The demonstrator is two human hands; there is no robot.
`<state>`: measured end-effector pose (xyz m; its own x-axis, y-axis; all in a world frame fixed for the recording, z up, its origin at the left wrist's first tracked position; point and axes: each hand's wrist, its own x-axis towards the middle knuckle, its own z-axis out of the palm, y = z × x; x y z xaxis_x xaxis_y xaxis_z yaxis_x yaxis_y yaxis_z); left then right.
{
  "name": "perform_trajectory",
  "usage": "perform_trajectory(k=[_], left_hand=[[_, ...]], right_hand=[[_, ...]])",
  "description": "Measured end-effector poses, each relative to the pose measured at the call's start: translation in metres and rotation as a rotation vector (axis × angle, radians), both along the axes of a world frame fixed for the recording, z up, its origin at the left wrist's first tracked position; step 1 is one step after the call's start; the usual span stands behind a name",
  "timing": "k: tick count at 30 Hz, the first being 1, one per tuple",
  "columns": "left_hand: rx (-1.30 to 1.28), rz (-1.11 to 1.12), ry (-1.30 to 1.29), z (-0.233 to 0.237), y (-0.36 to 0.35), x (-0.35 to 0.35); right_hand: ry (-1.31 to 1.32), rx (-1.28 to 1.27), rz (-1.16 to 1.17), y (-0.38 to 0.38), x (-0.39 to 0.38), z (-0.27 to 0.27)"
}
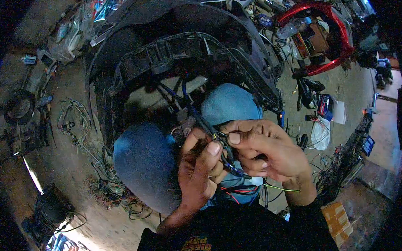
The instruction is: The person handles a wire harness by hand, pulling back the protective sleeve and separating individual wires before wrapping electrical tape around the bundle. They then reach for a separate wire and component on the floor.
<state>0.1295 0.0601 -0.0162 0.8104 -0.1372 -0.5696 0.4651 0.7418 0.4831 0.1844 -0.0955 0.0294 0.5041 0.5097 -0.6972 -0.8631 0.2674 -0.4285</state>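
A dark wiring harness (pixel 202 121) runs down from a large black plastic body panel (pixel 171 44) to my hands. My left hand (pixel 200 163) is closed, its thumb and fingers pinching the harness. Right beside it, my right hand (pixel 270 149) pinches the same bundle, thumb and forefinger close to the left thumb. Thin wires show between the fingertips; what exactly each fingertip grips is partly hidden. Loose wire ends, red, black and a yellow-green wire (pixel 280 188), hang below my hands over my lap. My knees in blue trousers are on both sides of the harness.
Tangled wires (pixel 103 191) lie on the floor at left, near a small tyre (pixel 19 106). A red curved trim piece (pixel 346 32), a plastic bottle (pixel 293 28) and a blue box (pixel 325 107) are at right. A cardboard piece (pixel 337 220) lies at lower right.
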Motion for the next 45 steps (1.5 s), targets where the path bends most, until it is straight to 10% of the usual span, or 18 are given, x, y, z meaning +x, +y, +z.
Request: perform_trajectory(k=[45], left_hand=[[-0.279,-0.038,0.045,-0.014,0.012,-0.008]], right_hand=[[0.139,0.101,-0.087,0.009,-0.009,0.015]])
